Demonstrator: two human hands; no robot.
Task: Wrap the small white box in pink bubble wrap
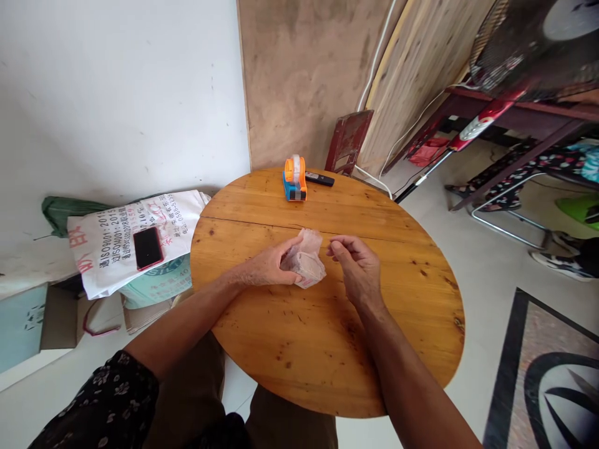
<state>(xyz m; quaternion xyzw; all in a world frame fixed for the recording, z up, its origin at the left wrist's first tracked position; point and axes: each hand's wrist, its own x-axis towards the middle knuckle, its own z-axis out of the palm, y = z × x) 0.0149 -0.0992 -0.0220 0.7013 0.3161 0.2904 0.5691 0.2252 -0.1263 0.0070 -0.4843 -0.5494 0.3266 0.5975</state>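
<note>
On the round wooden table (290,349) is a small boxy package (309,268) in pale, translucent wrapping, with a loose flap sticking up at its far side. My left hand (269,265) grips it from the left, thumb on the near side and fingers behind. Just to the right of the package, apart from it, is my right hand (360,265). Its thumb and forefinger are pinched together, and anything between them is too small to make out. Farther back stands an orange and blue tape dispenser (294,179) with a roll of tape on it.
A black remote control (319,179) lies beside the dispenser. Left of the table, a phone (148,247) rests on a printed white sack (116,243). Behind the table is a dark red chair (349,140). A standing fan (486,121) and a seated person's legs (503,174) are at right.
</note>
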